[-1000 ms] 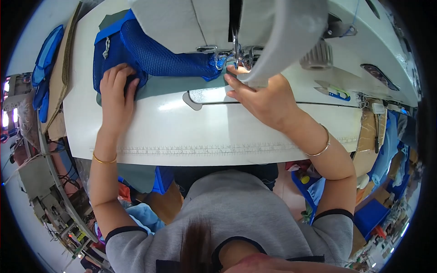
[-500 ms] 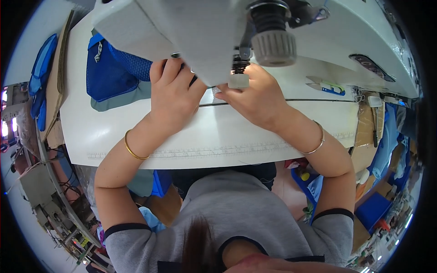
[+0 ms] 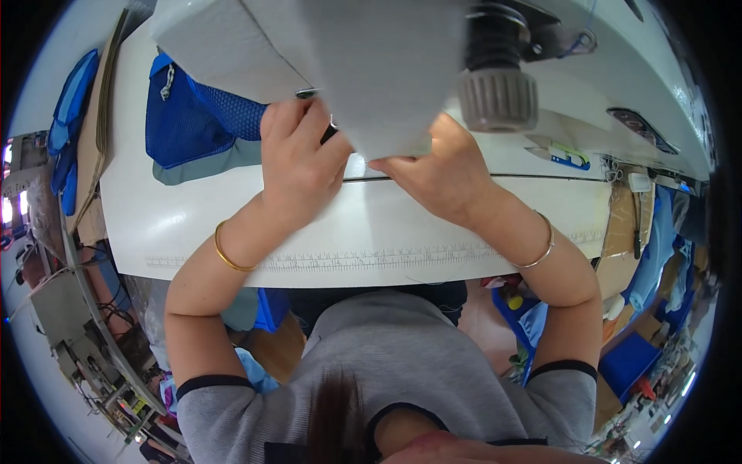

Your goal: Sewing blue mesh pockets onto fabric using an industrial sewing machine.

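Observation:
My left hand (image 3: 303, 166) is closed, its fingers bent at the right end of a blue mesh fabric piece (image 3: 185, 124) with a white cord on it. Grey-green fabric (image 3: 174, 172) lies under the mesh. The sewing machine's white head (image 3: 379, 69) hangs over the space between my hands and covers some fingertips. On the other side of it is my right hand (image 3: 452, 166), thumb stretched toward the left hand and fingers curled behind the machine; whatever they hold is hidden. The needle area cannot be seen.
A ruler strip (image 3: 332, 259) runs along the front of the white table (image 3: 201, 224). To the right lie thread snips (image 3: 568, 157) with a green and blue handle and small scissors (image 3: 612, 170). A grey tension knob (image 3: 498, 100) juts from the machine. Blue cloth (image 3: 71, 131) hangs at the far left.
The view has shifted slightly, so the machine head looks larger and its lower small knob is now mostly hidden. Both hands stay nearly in place, with the mesh fabric still beside the left.

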Available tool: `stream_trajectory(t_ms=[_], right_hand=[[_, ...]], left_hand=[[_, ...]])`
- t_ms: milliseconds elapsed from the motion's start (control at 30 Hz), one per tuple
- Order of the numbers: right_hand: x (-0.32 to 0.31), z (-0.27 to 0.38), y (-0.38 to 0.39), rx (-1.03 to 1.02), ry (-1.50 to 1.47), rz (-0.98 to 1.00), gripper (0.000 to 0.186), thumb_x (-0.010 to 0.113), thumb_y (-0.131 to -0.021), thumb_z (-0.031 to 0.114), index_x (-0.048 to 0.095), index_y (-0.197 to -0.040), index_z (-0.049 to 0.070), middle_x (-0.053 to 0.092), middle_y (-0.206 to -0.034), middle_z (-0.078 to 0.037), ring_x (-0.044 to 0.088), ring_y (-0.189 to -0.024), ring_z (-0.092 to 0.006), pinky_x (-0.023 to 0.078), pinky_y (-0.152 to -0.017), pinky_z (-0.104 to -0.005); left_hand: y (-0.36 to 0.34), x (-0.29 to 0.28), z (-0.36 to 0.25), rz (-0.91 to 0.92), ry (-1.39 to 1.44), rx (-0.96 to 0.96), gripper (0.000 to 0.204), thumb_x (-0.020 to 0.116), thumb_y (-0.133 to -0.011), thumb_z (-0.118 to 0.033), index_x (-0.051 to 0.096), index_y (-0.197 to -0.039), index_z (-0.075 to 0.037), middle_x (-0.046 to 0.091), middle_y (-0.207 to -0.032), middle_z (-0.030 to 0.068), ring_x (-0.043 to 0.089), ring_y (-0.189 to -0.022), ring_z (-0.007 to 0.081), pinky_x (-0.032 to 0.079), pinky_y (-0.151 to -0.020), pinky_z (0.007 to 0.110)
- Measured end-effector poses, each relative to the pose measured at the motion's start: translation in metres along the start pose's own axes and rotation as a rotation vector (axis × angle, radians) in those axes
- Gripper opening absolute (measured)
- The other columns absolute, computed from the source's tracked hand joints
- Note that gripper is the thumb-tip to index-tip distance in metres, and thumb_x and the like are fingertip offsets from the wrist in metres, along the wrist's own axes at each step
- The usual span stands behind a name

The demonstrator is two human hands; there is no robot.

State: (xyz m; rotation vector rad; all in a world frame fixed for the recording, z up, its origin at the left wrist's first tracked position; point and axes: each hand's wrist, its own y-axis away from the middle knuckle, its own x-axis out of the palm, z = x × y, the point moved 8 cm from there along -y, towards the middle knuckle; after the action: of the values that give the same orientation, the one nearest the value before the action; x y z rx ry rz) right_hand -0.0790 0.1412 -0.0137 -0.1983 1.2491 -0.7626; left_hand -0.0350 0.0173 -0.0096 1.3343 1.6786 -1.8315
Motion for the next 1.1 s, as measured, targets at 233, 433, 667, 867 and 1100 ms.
stream_trajectory(t_ms=[233, 433, 667, 867, 1100], right_hand=[[0.013, -0.004, 0.004, 0.009, 0.037, 0.057, 0.010, 0.077, -0.081, 0.019, 0.075, -0.086, 0.011, 0.061, -0.099, -0.003, 0.062, -0.100, -0.0235, 0.055, -0.084, -0.0374], [0.016, -0.011, 0.005, 0.107, 0.011, 0.092, 0.020, 0.079, -0.080, 0.022, 0.075, -0.097, 0.014, 0.063, -0.098, -0.003, 0.061, -0.093, -0.0252, 0.054, -0.081, -0.0378], [0.018, -0.011, 0.003, 0.053, 0.107, 0.166, 0.029, 0.081, -0.082, 0.022, 0.077, -0.109, 0.013, 0.070, -0.120, 0.002, 0.072, -0.094, -0.0167, 0.060, -0.092, -0.0365], [0.023, -0.017, 0.004, 0.093, 0.125, 0.201, 0.032, 0.083, -0.082, 0.020, 0.076, -0.111, 0.010, 0.070, -0.122, 0.000, 0.072, -0.098, -0.0185, 0.060, -0.091, -0.0366], [0.021, -0.016, 0.001, 0.083, 0.107, 0.182, 0.037, 0.083, -0.082, 0.020, 0.075, -0.116, 0.011, 0.070, -0.123, -0.003, 0.071, -0.101, -0.0264, 0.060, -0.083, -0.0350]], left_hand=[[-0.004, -0.001, -0.004, -0.084, 0.093, 0.032, 0.021, 0.074, -0.067, -0.001, 0.070, -0.087, -0.003, 0.066, -0.090, 0.0070, 0.064, -0.088, 0.0254, 0.048, -0.076, 0.039], [-0.006, -0.005, -0.006, -0.075, 0.058, 0.050, 0.021, 0.071, -0.064, -0.005, 0.068, -0.085, -0.004, 0.067, -0.096, 0.0054, 0.064, -0.094, 0.0242, 0.049, -0.080, 0.039], [-0.008, 0.000, -0.002, -0.066, 0.043, 0.068, 0.014, 0.069, -0.066, -0.005, 0.062, -0.078, -0.005, 0.064, -0.090, 0.0057, 0.063, -0.091, 0.0235, 0.048, -0.082, 0.039], [-0.009, -0.005, 0.001, -0.094, 0.022, 0.042, 0.015, 0.070, -0.065, -0.003, 0.063, -0.078, -0.006, 0.063, -0.088, 0.0047, 0.062, -0.089, 0.0240, 0.047, -0.082, 0.039], [-0.006, 0.004, 0.011, -0.100, 0.098, 0.013, 0.016, 0.070, -0.065, -0.002, 0.064, -0.078, -0.007, 0.062, -0.086, 0.0036, 0.062, -0.087, 0.0233, 0.047, -0.078, 0.038]])
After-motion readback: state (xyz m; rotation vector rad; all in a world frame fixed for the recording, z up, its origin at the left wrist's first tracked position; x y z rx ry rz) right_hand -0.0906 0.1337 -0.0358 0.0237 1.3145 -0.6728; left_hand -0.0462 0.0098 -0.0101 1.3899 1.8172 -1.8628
